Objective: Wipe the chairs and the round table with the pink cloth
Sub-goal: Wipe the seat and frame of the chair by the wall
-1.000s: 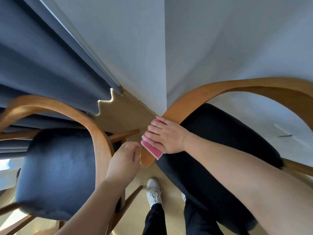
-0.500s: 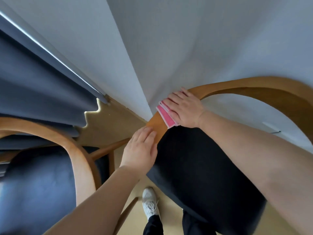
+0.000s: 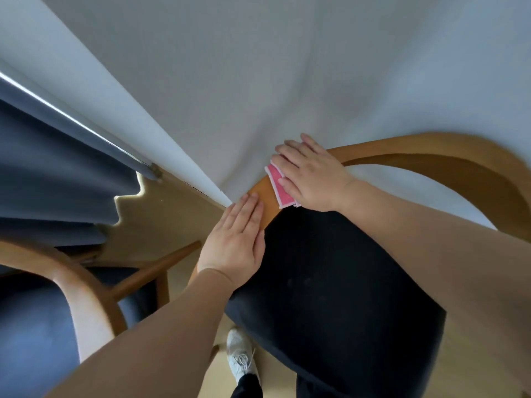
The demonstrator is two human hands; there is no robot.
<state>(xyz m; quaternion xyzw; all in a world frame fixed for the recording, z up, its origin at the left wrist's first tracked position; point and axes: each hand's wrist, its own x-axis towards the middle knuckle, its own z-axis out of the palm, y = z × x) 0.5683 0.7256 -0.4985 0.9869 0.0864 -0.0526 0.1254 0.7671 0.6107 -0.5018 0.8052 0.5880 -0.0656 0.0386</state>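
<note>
A chair with a curved wooden armrest rail (image 3: 416, 153) and a black seat (image 3: 330, 282) stands in front of me against the white wall. My right hand (image 3: 313, 176) lies flat on the folded pink cloth (image 3: 278, 185), pressing it on the rail's left part. My left hand (image 3: 235, 239), fingers straight and together, rests on the lower end of the same rail just below the cloth. The round table is out of view.
A second chair with a wooden arm (image 3: 86, 300) and dark blue seat (image 3: 31, 334) stands at the left. Dark blue curtains (image 3: 57, 182) hang behind it. The white wall (image 3: 287, 67) is close behind the rail. My white shoe (image 3: 240, 357) is on the beige floor.
My right hand has slid the pink cloth up and right along the rail, away from its lower end. My left hand moved onto the rail's end and flattened there. The view shifted right.
</note>
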